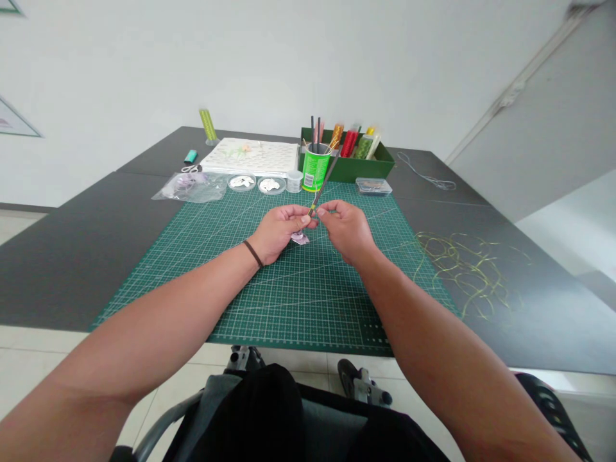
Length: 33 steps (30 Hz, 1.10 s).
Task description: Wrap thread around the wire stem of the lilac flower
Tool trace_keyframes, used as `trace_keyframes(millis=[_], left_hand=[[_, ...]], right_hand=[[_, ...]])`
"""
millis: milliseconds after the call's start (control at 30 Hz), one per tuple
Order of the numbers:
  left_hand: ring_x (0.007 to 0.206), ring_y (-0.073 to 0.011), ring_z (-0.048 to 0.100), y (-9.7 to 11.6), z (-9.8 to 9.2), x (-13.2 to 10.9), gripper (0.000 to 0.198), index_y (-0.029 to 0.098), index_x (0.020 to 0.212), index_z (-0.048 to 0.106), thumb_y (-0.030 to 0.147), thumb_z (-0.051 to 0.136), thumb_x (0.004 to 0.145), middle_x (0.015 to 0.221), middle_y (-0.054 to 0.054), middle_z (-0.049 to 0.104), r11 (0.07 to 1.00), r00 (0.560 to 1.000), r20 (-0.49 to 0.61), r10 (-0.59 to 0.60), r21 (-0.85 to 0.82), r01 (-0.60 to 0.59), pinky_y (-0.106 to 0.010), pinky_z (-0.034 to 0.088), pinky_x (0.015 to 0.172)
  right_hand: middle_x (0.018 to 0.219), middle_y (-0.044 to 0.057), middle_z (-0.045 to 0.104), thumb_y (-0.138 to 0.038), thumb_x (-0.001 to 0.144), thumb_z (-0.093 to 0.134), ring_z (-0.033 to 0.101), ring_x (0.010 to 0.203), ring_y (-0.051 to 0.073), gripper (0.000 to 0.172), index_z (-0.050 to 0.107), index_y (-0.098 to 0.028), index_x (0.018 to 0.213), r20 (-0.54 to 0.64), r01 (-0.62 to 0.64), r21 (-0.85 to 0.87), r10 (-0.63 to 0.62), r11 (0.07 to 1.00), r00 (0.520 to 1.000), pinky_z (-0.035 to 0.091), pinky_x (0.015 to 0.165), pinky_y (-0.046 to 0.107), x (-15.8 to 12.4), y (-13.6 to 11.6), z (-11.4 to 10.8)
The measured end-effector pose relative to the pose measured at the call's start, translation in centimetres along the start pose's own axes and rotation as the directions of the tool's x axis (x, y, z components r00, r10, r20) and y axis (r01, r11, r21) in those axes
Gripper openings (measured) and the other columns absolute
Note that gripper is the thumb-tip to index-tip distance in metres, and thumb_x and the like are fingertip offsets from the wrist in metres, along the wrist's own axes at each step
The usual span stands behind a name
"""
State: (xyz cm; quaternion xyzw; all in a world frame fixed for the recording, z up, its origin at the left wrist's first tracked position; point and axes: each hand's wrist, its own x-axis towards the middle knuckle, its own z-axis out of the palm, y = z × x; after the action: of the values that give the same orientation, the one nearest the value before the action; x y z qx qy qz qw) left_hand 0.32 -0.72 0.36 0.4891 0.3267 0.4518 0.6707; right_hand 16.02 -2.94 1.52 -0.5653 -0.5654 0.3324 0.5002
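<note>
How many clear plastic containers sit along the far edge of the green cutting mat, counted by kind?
Round shallow dishes: 2
Small round tub: 1
Flat rectangular box: 1
Plastic bag: 1
Total: 5

Cutting mat (298, 301) is seen in green, overprinted with a white grid; tabletop (81, 256) is seen in charcoal grey. Slim rod (323, 186) is marked dark with a yellow-green band, fabric scrap (299, 239) pale lilac. Loose wire (462, 273) is coloured yellow-green, storage tray (366, 168) dark green, glitter tube (349, 142) red.
</note>
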Motion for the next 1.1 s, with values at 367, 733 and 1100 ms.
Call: trace_keyframes(millis=[367,733,1100], left_hand=[[0.061,-0.0114,0.06,0.3,0.1,-0.2,0.018,0.013,0.082,0.068,0.021,0.079,0.071,0.068,-0.002,0.068,0.994,0.995,0.065,-0.074,-0.077,0.079,-0.022,0.044,0.055],[0.059,-0.0083,0.054,0.1,-0.3,-0.1,0.033,0.013,0.084,0.071,0.04,0.084,0.071,0.072,-0.001,0.067,0.996,0.995,0.088,-0.057,0.067,0.051,-0.023,0.043,0.057],[0.057,-0.01,0.057,0.6,-0.3,-0.4,0.023,0.012,0.075,0.07,0.029,0.084,0.07,0.065,-0.002,0.068,0.992,0.987,0.103,-0.123,-0.018,0.126,-0.023,0.043,0.054]], right_hand=[[0.061,-0.002,0.06,-0.032,0.085,0.064,0.038,0.046,0.008,0.014,0.066,-0.018,0.086,0.04,-0.046,0.016,0.045,0.999,0.998,0.025,0.045,0.025,0.1,0.2,-0.1],[0.056,-0.005,0.056,-0.03,0.082,0.066,0.029,0.04,0.006,0.011,0.065,-0.019,0.083,0.054,-0.059,0.025,0.058,0.998,0.997,0.018,0.04,0.026,0.6,0.9,-0.2],[0.056,-0.006,0.053,-0.039,0.075,0.073,0.03,0.044,0.006,0.021,0.062,-0.02,0.078,0.156,-0.037,0.167,0.011,0.985,0.988,0.019,0.043,0.025,0.7,1.3,-0.4]])
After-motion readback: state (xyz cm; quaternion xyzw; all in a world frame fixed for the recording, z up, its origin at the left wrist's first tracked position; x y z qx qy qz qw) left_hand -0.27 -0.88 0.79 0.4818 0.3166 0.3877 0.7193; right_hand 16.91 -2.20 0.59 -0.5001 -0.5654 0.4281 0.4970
